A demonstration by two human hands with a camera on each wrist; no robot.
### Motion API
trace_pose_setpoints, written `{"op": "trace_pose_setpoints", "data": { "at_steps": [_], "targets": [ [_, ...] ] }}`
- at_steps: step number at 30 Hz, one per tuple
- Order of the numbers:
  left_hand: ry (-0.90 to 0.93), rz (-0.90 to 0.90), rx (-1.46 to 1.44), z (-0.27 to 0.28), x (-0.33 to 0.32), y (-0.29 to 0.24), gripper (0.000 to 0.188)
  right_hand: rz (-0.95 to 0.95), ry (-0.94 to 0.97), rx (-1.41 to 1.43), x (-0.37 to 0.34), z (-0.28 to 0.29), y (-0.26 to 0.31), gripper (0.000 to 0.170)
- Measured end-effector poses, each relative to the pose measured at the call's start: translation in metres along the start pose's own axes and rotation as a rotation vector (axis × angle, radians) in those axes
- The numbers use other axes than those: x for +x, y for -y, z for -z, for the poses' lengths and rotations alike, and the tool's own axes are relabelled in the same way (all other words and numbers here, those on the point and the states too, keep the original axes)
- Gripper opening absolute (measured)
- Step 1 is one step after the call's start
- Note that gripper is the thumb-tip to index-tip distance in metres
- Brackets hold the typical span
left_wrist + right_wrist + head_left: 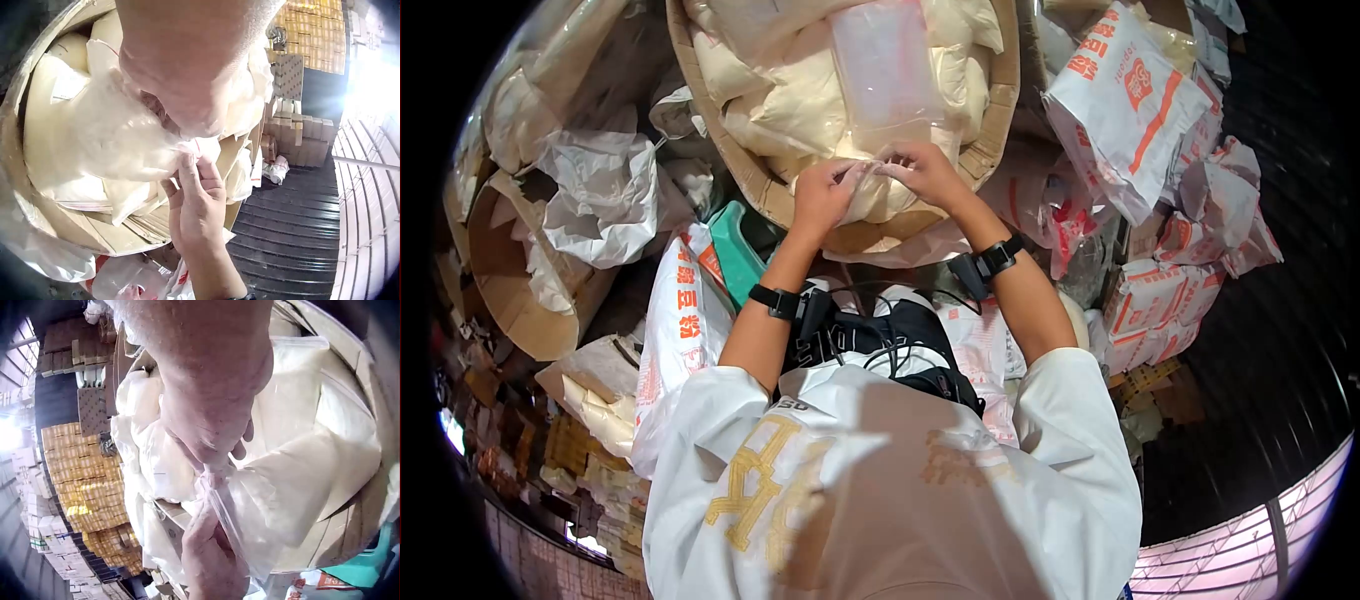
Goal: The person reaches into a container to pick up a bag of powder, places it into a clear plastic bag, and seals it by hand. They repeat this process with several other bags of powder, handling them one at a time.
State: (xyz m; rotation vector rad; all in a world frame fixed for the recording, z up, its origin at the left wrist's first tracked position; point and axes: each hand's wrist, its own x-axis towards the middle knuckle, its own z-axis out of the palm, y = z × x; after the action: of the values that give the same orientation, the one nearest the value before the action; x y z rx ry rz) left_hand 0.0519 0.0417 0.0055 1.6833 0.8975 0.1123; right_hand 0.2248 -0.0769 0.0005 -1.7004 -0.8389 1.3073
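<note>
Both hands meet over a round cardboard drum (990, 150) holding several clear plastic bags of pale cream powder (795, 115). My left hand (825, 195) and my right hand (922, 172) pinch the top edge of one such bag (115, 134), fingertips close together. In the left wrist view the right hand (199, 209) has its thumb laid along the bag's mouth, where a thin red line shows. The bag's gathered edge (220, 503) runs between both hands in the right wrist view. Part of the left fingers is hidden behind the left hand in its own wrist view.
A flat clear plastic bag (885, 60) lies on the filled bags at the drum's far side. White sacks with red print (1125, 100) are piled at right; another printed sack (680, 330) stands at left by a green plastic container (735, 250). A second cardboard drum (525, 270) lies further left.
</note>
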Motion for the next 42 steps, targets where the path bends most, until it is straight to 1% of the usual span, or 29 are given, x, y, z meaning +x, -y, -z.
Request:
{"op": "trace_pose_setpoints", "data": {
  "at_steps": [2, 5, 8, 11, 14, 15, 18, 20, 21, 24, 27, 30, 33, 36, 39, 42],
  "targets": [
    [0.013, -0.069, 0.061, 0.0, 0.002, 0.001, 0.017, 0.018, -0.089, -0.027, -0.003, -0.005, 0.002, 0.015],
    [0.037, -0.063, 0.1, -0.003, 0.004, 0.004, 0.015, 0.059, -0.062, -0.118, -0.005, -0.001, 0.0, 0.015],
    [-0.074, -0.047, 0.12, -0.002, 0.001, -0.023, 0.014, 0.026, -0.126, -0.03, -0.006, -0.005, 0.001, 0.015],
    [-0.102, -0.243, 0.259, -0.002, 0.001, -0.002, 0.015, -0.038, -0.084, 0.132, 0.002, -0.007, -0.027, 0.016],
    [-0.089, -0.256, 0.168, 0.001, 0.0, -0.003, 0.013, -0.131, -0.045, 0.317, 0.001, -0.004, -0.023, 0.018],
    [-0.066, -0.171, 0.179, 0.003, 0.0, -0.011, 0.013, -0.154, -0.031, 0.348, 0.001, -0.003, -0.023, 0.017],
    [-0.015, 0.008, 0.042, 0.003, 0.002, -0.012, 0.014, -0.218, -0.054, 0.394, 0.002, -0.006, -0.024, 0.017],
    [-0.01, 0.029, 0.052, 0.003, 0.0, -0.018, 0.017, -0.217, -0.073, 0.387, 0.002, -0.01, -0.025, 0.017],
    [-0.009, 0.037, 0.057, 0.001, 0.0, -0.022, 0.018, -0.215, -0.083, 0.382, 0.003, -0.011, -0.025, 0.017],
    [-0.067, -0.032, 0.213, -0.008, -0.005, -0.028, 0.019, -0.229, -0.116, 0.405, 0.002, -0.014, -0.024, 0.016],
    [-0.086, -0.015, 0.067, -0.012, -0.005, -0.027, 0.019, -0.213, -0.122, 0.446, -0.001, -0.013, -0.022, 0.018],
    [-0.076, 0.087, -0.002, -0.009, -0.006, -0.028, 0.018, -0.182, -0.071, 0.334, -0.005, -0.007, -0.021, 0.018],
    [-0.092, 0.08, -0.018, -0.011, -0.006, -0.016, 0.018, -0.064, 0.016, 0.399, -0.008, -0.009, -0.022, 0.017],
    [-0.069, 0.059, -0.084, -0.012, -0.006, -0.008, 0.019, -0.049, 0.005, 0.352, -0.01, -0.01, -0.021, 0.016],
    [-0.008, 0.041, -0.068, -0.01, -0.005, -0.006, 0.02, -0.032, 0.007, 0.378, -0.007, -0.013, -0.034, 0.014],
    [0.067, 0.031, -0.128, -0.009, -0.002, 0.007, 0.018, 0.017, 0.025, 0.404, -0.006, -0.015, -0.042, 0.014]
  ]
}}
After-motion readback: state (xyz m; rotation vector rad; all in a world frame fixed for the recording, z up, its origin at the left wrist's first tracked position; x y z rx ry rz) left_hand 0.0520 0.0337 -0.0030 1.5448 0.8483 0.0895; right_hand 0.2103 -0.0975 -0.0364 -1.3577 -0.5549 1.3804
